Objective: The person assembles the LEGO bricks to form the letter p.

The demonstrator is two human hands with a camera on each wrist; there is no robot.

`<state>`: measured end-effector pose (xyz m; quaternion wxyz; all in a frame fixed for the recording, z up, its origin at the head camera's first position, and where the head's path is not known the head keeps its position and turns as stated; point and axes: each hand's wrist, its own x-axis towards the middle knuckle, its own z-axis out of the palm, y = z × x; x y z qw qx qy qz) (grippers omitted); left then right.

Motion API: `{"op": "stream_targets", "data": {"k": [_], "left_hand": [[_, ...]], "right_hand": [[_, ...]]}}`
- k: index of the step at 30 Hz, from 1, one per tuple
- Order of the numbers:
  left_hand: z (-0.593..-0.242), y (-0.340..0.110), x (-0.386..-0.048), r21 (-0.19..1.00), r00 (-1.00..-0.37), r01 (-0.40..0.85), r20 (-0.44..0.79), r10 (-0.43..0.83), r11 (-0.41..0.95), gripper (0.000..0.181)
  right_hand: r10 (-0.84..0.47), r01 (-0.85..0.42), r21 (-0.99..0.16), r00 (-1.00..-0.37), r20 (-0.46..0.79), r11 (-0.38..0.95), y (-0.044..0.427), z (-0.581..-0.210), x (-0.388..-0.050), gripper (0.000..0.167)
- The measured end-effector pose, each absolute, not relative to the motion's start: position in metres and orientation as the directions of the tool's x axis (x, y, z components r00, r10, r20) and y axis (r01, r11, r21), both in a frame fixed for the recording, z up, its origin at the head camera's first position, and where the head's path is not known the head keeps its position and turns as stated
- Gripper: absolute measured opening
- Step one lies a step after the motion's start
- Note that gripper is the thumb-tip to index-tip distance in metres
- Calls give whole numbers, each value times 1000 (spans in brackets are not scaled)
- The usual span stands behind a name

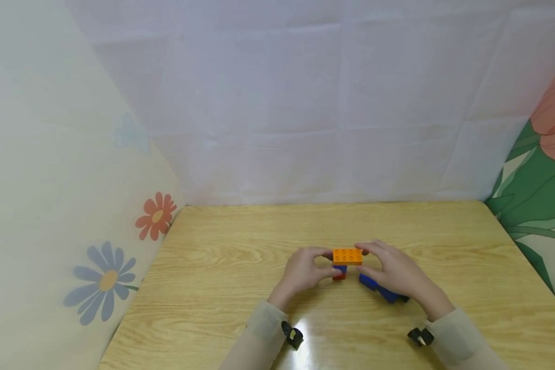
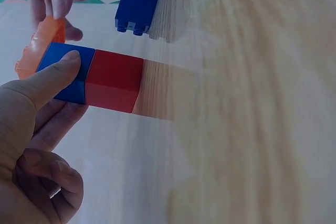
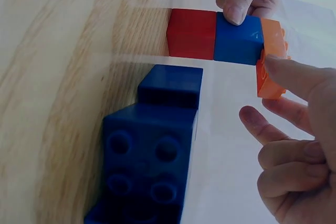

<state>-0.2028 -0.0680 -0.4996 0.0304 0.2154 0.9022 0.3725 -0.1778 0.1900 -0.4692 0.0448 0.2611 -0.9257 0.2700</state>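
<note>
A red brick (image 3: 191, 34) stands on the table with a square blue brick (image 3: 239, 43) on top of it. Across the top lies a longer orange brick (image 1: 347, 256), its studs up and one end jutting out to the right past the blue one. My left hand (image 1: 300, 270) pinches the blue brick between thumb and fingers. On the other side, my right hand (image 1: 395, 270) pinches the overhanging end of the orange brick. Whether the orange brick is fully pressed down cannot be told.
Several dark blue bricks (image 3: 147, 119) lie in a row on the wooden table (image 1: 231, 246), just beneath and beside my right hand. A white cloth (image 1: 268, 103) hangs behind the table, with flower-patterned sheets at both sides.
</note>
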Motion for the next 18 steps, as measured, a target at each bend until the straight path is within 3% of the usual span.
{"op": "stream_targets", "data": {"k": [18], "left_hand": [[-501,-68,-203,692,-907,364,111,406,623,47]], "right_hand": [[-423,-376,-450,-906,-4,810,202,-474,-176,50]]}}
